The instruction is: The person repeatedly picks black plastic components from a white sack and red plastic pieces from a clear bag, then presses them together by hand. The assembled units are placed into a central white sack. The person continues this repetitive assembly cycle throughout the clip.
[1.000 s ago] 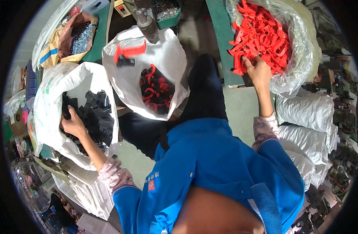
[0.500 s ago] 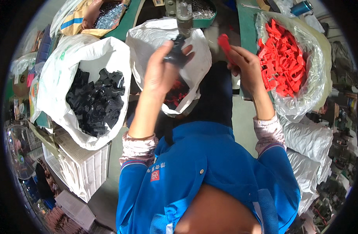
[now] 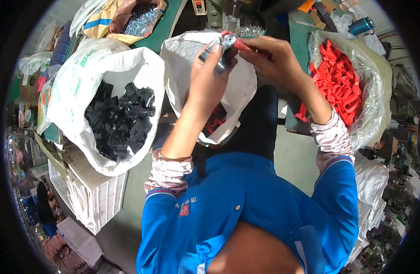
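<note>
My left hand (image 3: 206, 78) is closed around a glossy black plastic part (image 3: 222, 67), held above the middle white bag (image 3: 177, 49). My right hand (image 3: 275, 55) pinches a red plastic piece (image 3: 241, 45), whose end meets the black part. A small round silvery spot shows where the two come together; my fingers hide much of both pieces. Some red and black pieces (image 3: 214, 119) lie inside the middle bag. To the left, a white bag (image 3: 63, 107) holds many black parts (image 3: 121, 121). On the right, a clear plastic bag (image 3: 377, 98) is full of red pieces (image 3: 339, 84).
Beyond my hands stands a metal machine part (image 3: 231, 20) beside a green tray of small metal pieces (image 3: 252, 26). A paper sack of metal fasteners (image 3: 140, 20) sits far left. On the right bench are a wrench (image 3: 303, 23), a dark blue cylinder (image 3: 361, 26) and a loose red piece (image 3: 301, 112).
My right hand has moved left and brought the red piece against the black part. My left hand has shifted slightly right. The view has moved a little, and a loose red piece now shows on the right bench.
</note>
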